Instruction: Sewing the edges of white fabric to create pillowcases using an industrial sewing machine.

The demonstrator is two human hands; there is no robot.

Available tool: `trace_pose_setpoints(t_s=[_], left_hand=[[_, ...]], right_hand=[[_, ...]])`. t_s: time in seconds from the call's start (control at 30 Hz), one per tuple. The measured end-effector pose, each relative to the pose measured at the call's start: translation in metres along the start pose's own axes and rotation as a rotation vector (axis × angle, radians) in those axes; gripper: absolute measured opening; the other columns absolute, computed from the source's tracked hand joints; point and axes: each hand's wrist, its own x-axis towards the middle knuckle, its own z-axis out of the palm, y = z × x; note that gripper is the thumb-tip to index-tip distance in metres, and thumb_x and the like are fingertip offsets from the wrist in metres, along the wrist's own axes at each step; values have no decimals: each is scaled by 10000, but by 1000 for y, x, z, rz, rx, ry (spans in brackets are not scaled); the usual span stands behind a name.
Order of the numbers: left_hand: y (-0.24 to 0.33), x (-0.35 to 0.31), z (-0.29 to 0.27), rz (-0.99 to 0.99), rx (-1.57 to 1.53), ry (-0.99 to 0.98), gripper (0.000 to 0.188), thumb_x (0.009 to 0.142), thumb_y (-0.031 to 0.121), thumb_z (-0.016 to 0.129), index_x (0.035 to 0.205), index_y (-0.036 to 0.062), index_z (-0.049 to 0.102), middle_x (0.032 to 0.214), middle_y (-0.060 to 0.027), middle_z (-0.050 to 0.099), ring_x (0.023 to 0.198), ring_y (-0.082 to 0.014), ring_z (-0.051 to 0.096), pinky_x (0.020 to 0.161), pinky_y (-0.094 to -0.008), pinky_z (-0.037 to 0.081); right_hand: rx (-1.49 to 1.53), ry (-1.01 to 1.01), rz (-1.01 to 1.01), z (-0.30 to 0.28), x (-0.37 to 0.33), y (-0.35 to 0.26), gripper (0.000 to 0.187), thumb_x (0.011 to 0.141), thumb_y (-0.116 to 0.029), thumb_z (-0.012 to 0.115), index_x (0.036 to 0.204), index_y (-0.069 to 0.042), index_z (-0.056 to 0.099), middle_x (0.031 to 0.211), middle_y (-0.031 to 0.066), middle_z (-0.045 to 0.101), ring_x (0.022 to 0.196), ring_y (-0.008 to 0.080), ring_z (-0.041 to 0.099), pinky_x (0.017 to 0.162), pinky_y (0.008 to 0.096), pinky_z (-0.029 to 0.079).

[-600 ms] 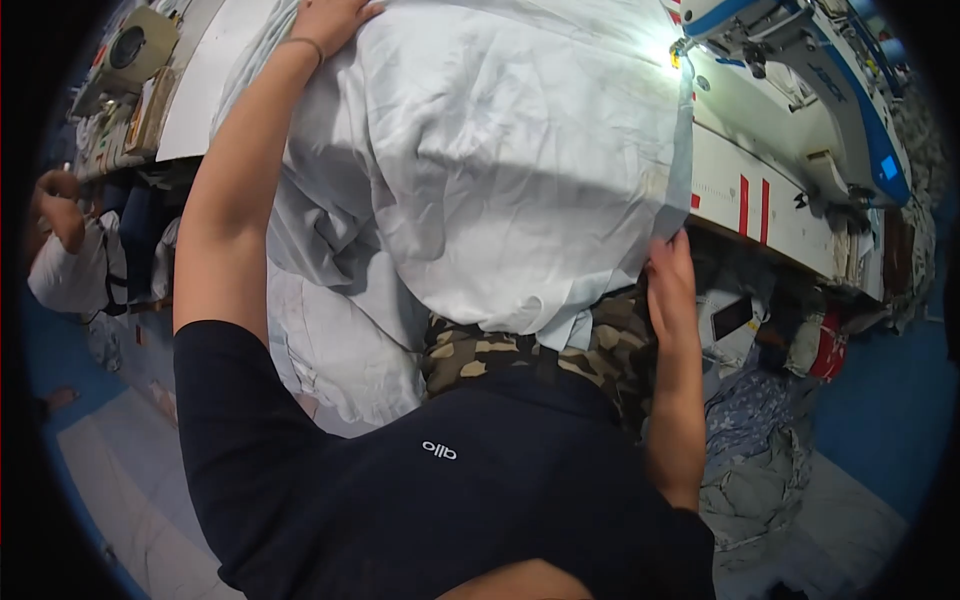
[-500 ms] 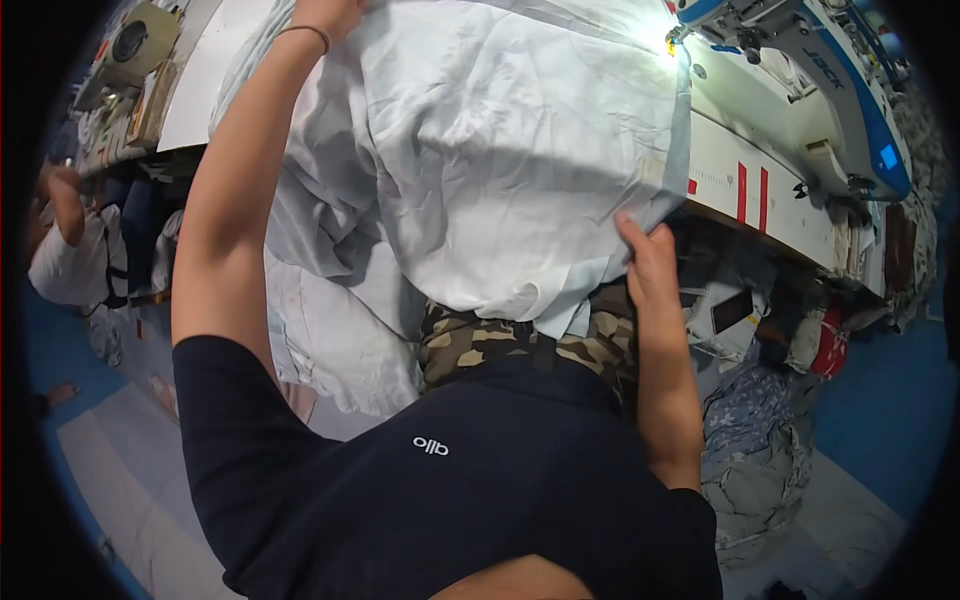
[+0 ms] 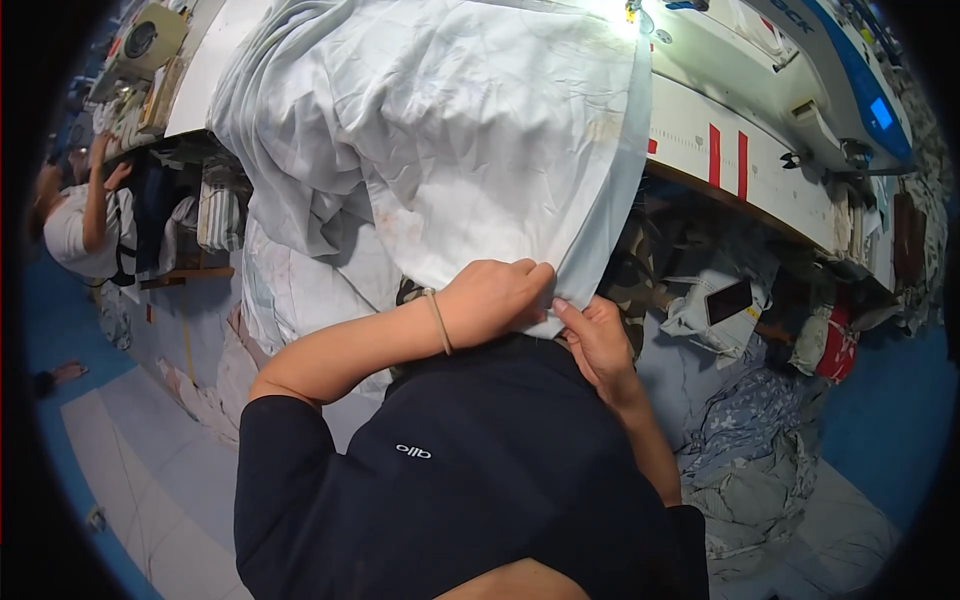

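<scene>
Beside the sewing machine (image 3: 850, 90), white cloth (image 3: 480, 150) hung down, its lower edge pinched by left hand (image 3: 497, 300) and right hand (image 3: 602, 342). Side strip lay straight; sewn and unsewn lengths could not be told.

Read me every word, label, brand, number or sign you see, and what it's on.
Shirt: a short white word, which I won't copy out.
Sewing machine: dark letters at the picture's edge, likewise not copied.
Lit screen: too small to read.
Table: tiny scale-like marks, too small to read.
White cloth: no lettering that I can make out.
</scene>
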Motion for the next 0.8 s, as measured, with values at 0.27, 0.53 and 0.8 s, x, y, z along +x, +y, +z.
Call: trace_pose_setpoints(t_s=[0.27, 0.53, 0.8], left_hand=[[34, -3, -44, 152, 253, 32, 113, 798, 109, 680, 868, 46, 617, 928, -100, 615, 782, -316, 631, 648, -415, 522], [37, 47, -16, 442, 196, -166, 234, 736, 121, 670, 955, 56, 720, 1082, -84, 611, 1010, -256, 589, 841, -347, 537], [26, 62, -47, 482, -71, -288, 149, 808, 76, 646, 934, 7, 685, 1044, -99, 638, 945, -301, 637, 818, -389, 540]], right_hand=[[-194, -13, -16, -19, -12, 2, 278, 1062, -89, 558, 1270, 71, 649, 1198, 79, 719, 1091, 123, 655, 996, 278, 478], [-491, -38, -31, -28, -20, -13, 248, 987, -35, 639, 1231, -9, 677, 1114, 62, 711, 974, 128, 654, 923, 265, 497], [-1597, 42, -1187, -7, 33, -87, 306, 730, 64, 676, 1013, -40, 734, 1033, 95, 704, 1057, 330, 649, 970, 440, 432]])
